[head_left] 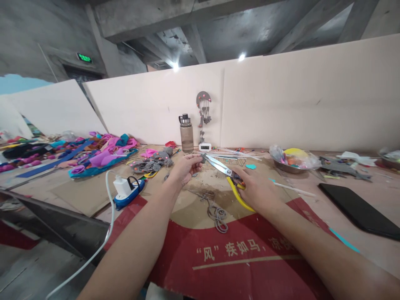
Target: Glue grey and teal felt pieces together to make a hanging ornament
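Observation:
My left hand pinches a small grey piece, perhaps felt, between thumb and fingers. Around the yellow-handled scissors my right hand is closed, and the blades point left with their tips at the grey piece. The blades look nearly closed; whether they touch the piece is hard to tell. Below the hands a loose grey cord lies coiled on the brown and red cardboard. A small turquoise cutout rests just beyond my right hand.
Behind stand a water bottle, a small digital clock and a hanging moon ornament on the white panel. To the left are a power strip, grey ornaments and coloured fabric. A metal bowl and black phone lie right.

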Tool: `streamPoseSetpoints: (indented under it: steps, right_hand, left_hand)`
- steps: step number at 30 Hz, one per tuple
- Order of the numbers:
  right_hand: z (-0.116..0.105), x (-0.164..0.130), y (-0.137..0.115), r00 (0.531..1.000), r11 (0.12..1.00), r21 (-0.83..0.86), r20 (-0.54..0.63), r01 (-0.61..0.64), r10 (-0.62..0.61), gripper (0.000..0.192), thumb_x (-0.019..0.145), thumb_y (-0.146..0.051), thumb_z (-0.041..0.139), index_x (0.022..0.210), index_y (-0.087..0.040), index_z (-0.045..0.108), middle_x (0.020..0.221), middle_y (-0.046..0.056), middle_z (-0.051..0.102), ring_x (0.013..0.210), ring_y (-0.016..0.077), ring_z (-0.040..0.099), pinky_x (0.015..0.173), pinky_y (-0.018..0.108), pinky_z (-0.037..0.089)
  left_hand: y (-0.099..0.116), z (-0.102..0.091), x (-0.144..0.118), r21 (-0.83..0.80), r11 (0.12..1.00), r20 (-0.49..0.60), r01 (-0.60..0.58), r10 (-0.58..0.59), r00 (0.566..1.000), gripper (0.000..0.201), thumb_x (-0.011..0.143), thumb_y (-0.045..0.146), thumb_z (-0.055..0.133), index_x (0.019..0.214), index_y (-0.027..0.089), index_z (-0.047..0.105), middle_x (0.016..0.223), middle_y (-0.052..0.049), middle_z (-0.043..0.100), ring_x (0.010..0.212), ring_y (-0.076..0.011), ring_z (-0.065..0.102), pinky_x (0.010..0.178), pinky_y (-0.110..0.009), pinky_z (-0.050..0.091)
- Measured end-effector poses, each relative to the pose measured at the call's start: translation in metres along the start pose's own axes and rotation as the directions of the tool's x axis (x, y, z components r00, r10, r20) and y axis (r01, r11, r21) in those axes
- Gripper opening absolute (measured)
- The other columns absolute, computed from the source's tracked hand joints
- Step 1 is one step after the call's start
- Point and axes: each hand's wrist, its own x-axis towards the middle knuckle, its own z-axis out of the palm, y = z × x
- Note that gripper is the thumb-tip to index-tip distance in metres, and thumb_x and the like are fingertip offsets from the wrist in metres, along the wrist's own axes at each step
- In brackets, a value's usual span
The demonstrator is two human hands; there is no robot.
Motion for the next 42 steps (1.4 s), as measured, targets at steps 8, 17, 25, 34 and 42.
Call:
streamPoseSetpoints:
  steps: [8,17,25,34,42]
  right_hand:
    - [0.000,-0.001,0.002,0.997,0.985,-0.160,-0.033,0.065,-0.072,0.037,0.085,-0.020,0.046,0.121,-0.026,0.051,0.108,0.006,0.064,0.092,0.0214,0.059,0.057,0.028,0.033]
    - [0.002,-0.001,0.002,0.998,0.983,-0.171,0.023,0.060,-0.057,0.035,0.085,-0.021,0.048,0.120,-0.026,0.051,0.104,0.007,0.065,0.091,0.0224,0.061,0.058,0.027,0.034]
    - [0.001,0.000,0.002,0.996,0.978,-0.190,0.061,0.081,-0.071,0.042,0.084,-0.016,0.046,0.125,-0.026,0.047,0.111,0.008,0.064,0.098,0.0240,0.059,0.059,0.027,0.037]
    - [-0.002,-0.001,-0.001,0.996,0.983,-0.175,0.072,0.059,-0.047,0.041,0.083,-0.014,0.045,0.123,-0.024,0.050,0.108,0.009,0.066,0.094,0.0238,0.060,0.060,0.027,0.036]
    - [0.012,0.002,0.005,0.999,0.993,0.114,0.028,-0.024,0.021,0.036,0.082,-0.016,0.047,0.115,-0.027,0.056,0.096,0.004,0.069,0.085,0.0202,0.061,0.061,0.027,0.034]
  left_hand:
    - [0.001,0.000,-0.001,-0.011,1.000,-0.028,0.015,-0.015,1.000,0.009,0.066,0.010,0.069,0.069,0.011,0.061,0.058,0.000,0.058,0.048,-0.0057,0.052,0.046,-0.017,0.044]
    - [0.002,0.001,-0.001,-0.002,1.000,-0.046,0.012,-0.012,0.999,0.011,0.064,0.011,0.071,0.068,0.011,0.060,0.056,0.001,0.056,0.047,-0.0049,0.050,0.046,-0.016,0.043]
    - [0.001,0.003,-0.003,-0.020,1.000,-0.053,0.001,-0.002,0.999,0.007,0.065,0.009,0.068,0.068,0.010,0.062,0.054,0.001,0.055,0.047,-0.0054,0.050,0.045,-0.017,0.042]
    - [0.002,0.003,-0.004,-0.017,1.000,-0.028,0.002,-0.002,1.000,0.007,0.065,0.010,0.068,0.068,0.011,0.061,0.053,0.001,0.055,0.046,-0.0053,0.049,0.047,-0.017,0.043]
    - [-0.002,-0.001,0.002,-0.020,1.000,-0.061,-0.020,0.019,0.998,0.010,0.065,0.011,0.070,0.071,0.011,0.061,0.054,0.001,0.057,0.048,-0.0065,0.053,0.046,-0.017,0.045]
